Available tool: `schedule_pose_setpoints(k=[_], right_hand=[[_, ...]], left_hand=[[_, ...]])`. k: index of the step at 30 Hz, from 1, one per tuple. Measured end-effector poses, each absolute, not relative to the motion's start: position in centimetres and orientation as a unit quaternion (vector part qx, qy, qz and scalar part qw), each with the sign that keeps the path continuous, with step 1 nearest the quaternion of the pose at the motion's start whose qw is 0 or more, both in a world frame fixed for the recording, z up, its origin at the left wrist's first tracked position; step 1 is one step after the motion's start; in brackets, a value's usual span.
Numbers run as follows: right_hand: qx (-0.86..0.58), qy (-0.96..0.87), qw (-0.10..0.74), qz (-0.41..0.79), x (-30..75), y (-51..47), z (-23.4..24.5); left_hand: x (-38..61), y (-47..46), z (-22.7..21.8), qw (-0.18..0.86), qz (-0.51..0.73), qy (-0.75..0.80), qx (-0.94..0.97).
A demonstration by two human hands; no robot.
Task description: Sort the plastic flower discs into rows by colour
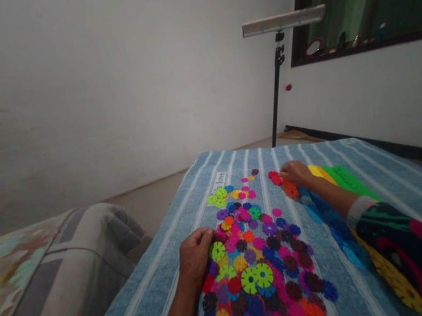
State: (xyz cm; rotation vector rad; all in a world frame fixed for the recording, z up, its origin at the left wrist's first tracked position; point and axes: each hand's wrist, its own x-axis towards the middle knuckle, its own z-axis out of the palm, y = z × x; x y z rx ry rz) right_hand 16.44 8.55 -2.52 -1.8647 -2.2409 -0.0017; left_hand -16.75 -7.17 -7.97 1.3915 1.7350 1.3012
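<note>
Right hand (294, 172): fingers bunched at red snowflake discs (274, 177), towards the striped cloth's (159, 281) far edge; hold unclear.
Left hand (196, 249): loosely curled beside mixed pile (250, 256); grip unclear.
Red discs: handling seemingly in hand; calls for fine pinching.

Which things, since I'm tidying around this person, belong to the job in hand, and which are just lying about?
Seem part of the job:
mixed discs, by the left hand
red discs and orange discs, at the right hand
yellow discs, green discs and blue discs, in rows
striped cloth beneath them

Seem just nearby:
long bar on its stand
grey cover at left
</note>
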Motion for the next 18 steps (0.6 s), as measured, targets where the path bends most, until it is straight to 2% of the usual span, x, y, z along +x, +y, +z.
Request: schedule_pose_setpoints(k=[8,18], right_hand=[[-0.496,-0.856,0.138,0.04,11.1,-4.6,-5.2],[-0.435,-0.831,0.345,0.031,13.3,-14.9,-9.9]], left_hand=[[-16.9,-6.9,-7.9,0.272,0.477,0.64,0.538],[-16.5,-7.1,-7.5,0.243,0.476,0.635,0.558]])
